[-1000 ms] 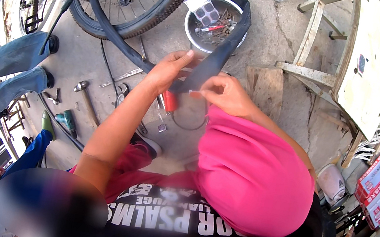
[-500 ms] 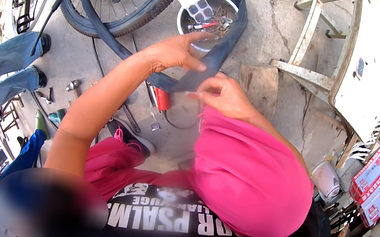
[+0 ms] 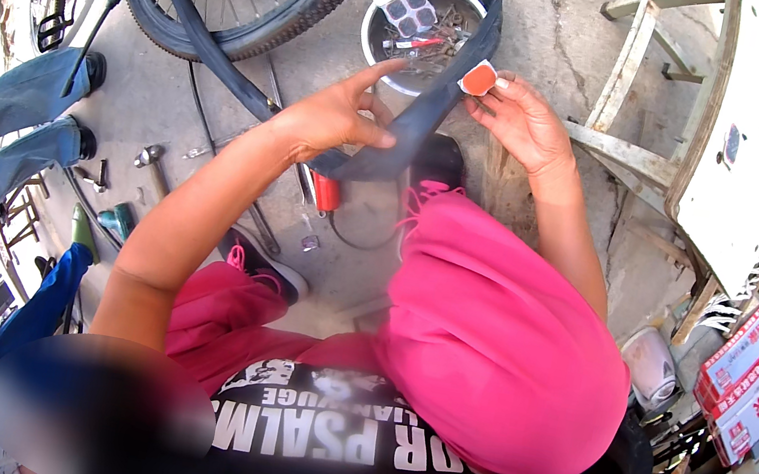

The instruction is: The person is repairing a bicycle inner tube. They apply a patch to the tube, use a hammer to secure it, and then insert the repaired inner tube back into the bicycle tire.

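A black bicycle inner tube (image 3: 439,100) runs in a loop from the wheel, bending in front of me. My left hand (image 3: 334,122) grips it, thumb laid on the flattened stretch and index finger stretched out; its other fingers are partly hidden. Between thumb and fingertips my right hand (image 3: 526,126) pinches a small square repair patch (image 3: 479,78), orange with a pale border, at the tube's right edge. A sheet of dark round-cornered patches (image 3: 409,11) rests on a white bucket (image 3: 369,42) of small metal bits, just beyond the tube.
Left of the tube stands a bicycle wheel (image 3: 340,2) with a knobby tyre. A hammer (image 3: 149,161) and an orange-red cylinder (image 3: 325,193) are on the concrete floor. A worn wooden stool (image 3: 621,77) is at the right. Another person's jeans-clad legs (image 3: 25,114) are at the left.
My right hand has moved up and away from me along the tube, and the orange patch now shows in its fingers. My left hand stays at the tube, almost unmoved.
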Available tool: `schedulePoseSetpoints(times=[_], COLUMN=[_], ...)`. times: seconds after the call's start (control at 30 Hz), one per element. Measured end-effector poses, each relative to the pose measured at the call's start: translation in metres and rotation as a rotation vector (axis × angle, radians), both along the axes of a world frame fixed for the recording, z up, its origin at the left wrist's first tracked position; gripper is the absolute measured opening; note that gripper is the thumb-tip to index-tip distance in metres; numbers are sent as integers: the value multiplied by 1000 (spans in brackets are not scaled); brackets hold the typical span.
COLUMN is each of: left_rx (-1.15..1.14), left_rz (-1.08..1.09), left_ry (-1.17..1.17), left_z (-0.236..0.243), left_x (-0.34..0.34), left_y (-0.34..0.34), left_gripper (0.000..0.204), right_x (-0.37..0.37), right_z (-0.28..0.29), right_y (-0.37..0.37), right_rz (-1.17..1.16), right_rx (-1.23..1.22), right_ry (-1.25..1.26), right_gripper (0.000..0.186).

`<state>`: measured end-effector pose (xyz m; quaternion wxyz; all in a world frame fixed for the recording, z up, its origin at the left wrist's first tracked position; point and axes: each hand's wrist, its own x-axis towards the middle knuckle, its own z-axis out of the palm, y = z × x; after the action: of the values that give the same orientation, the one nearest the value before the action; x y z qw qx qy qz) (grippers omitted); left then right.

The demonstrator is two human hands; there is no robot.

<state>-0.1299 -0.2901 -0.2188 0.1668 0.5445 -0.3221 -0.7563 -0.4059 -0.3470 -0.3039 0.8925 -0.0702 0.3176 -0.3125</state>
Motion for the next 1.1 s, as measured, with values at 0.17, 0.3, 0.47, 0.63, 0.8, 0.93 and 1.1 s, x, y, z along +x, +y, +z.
schedulePoseSetpoints(times=[0.17, 0.3, 0.47, 0.63, 0.8, 0.93, 1.1], left_rx=[-44, 22, -14, -30, -90, -186, -399], left_rz=[49, 157, 211, 110, -100, -191, -348], left_ry=[-46, -39, 82, 104, 142, 119, 106], left_z=[6, 8, 6, 18, 13, 6, 6], left_x=[3, 5, 10, 13, 25, 29, 28], left_y=[-3, 7, 32, 33, 23, 17, 6], left_gripper=[95, 95, 95, 98, 102, 101, 101], right_x=[19, 25, 26, 33, 40, 40, 40], right_z=[22, 29, 34, 35, 39, 38, 39], right_y=[-36, -40, -9, -2, -6, -7, -6], right_rz=[64, 142, 87, 110, 137, 128, 146], right_rx=[-161, -214, -142, -89, -79, -75, -98], right_ry=[-40, 20, 1, -34, -66, -43, -25], right_gripper=[13, 14, 15, 16, 15, 14, 14])
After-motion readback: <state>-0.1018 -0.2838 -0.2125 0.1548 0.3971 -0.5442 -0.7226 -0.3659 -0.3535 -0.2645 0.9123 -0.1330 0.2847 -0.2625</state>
